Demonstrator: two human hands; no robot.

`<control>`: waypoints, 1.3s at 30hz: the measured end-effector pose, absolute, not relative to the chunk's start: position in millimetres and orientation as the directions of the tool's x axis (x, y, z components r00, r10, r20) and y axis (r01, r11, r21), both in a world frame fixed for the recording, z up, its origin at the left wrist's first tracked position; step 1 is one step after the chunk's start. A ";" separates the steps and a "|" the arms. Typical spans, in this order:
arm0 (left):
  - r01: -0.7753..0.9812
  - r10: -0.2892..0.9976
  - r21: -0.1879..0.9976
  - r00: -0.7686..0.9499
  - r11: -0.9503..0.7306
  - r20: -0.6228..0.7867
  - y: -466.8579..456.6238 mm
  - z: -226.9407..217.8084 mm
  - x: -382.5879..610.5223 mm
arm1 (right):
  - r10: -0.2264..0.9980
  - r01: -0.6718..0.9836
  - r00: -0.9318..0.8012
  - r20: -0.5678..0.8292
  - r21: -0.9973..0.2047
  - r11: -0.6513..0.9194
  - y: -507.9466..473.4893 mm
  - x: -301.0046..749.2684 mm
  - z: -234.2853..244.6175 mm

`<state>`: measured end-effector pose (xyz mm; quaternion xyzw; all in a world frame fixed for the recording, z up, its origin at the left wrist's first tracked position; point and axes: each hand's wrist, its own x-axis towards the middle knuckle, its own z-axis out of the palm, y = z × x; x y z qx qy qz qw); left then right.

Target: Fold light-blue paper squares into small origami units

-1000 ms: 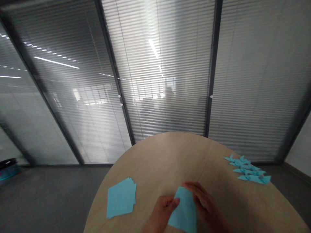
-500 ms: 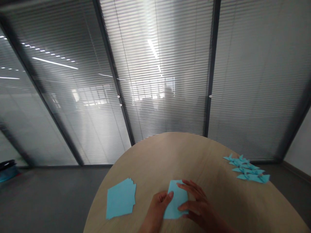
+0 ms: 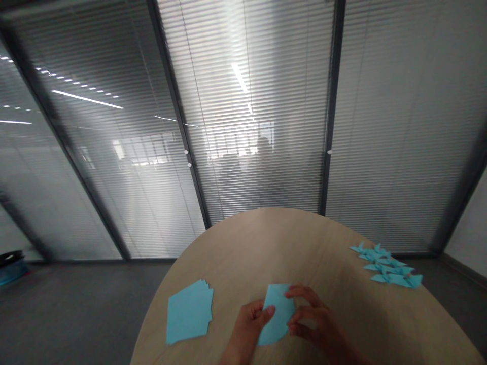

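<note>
A light-blue sheet of origami paper (image 3: 277, 314) lies at the near middle of the table, narrower than the stacked sheets and seemingly folded over. My left hand (image 3: 251, 322) grips its left edge, thumb on top and fingers curled below. At the right edge, my right hand (image 3: 314, 317) has its index finger by the top corner and its thumb and other fingers pinching lower down. The lower right corner bends up there. Fingers cover part of that edge, so the layers cannot be told apart.
A fanned stack of blue paper sheets (image 3: 189, 314) lies left of my hands. Several folded blue paper figures (image 3: 395, 280) stand in a row near the right edge of the round wooden table (image 3: 266, 243). Glass partitions with blinds (image 3: 262, 182) rise behind it.
My right fingers have drawn together at the paper's right edge, and its lower right corner now curves upward. The left thumb has shifted slightly right and down with the sheet.
</note>
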<state>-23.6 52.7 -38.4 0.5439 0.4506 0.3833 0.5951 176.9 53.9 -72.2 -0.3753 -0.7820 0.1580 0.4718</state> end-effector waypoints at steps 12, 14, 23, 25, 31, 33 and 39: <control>-0.160 0.887 0.963 0.443 0.218 -0.128 38.3 -36.6 -7.1 | 0.978 0.185 -0.121 0.169 -0.964 0.189 49.9 168.4 -66.2; -0.151 0.876 0.960 0.461 0.234 -0.141 36.8 -35.9 -5.1 | 0.983 0.202 -0.098 0.157 -0.964 0.175 48.5 168.1 -64.4; -0.079 0.850 0.951 0.474 0.299 -0.228 28.5 -26.4 3.0 | 0.980 0.134 -0.068 0.185 -0.972 0.193 47.9 166.7 -65.1; -0.104 0.850 0.944 0.475 0.313 -0.230 28.6 -27.6 3.0 | 0.979 0.103 -0.070 0.193 -0.975 0.199 47.1 165.9 -63.6; -0.046 0.870 0.951 0.418 0.307 -0.261 30.8 -30.0 1.3 | 0.985 0.031 -0.075 0.154 -0.987 0.157 43.0 163.5 -55.3; -0.049 0.869 0.954 0.428 0.296 -0.248 30.7 -27.8 1.4 | 0.985 0.023 -0.078 0.154 -0.988 0.156 41.9 163.1 -54.0; -0.050 0.877 0.956 0.415 0.289 -0.243 29.8 -25.8 3.0 | 0.983 -0.015 -0.066 0.169 -0.986 0.168 41.8 162.4 -53.9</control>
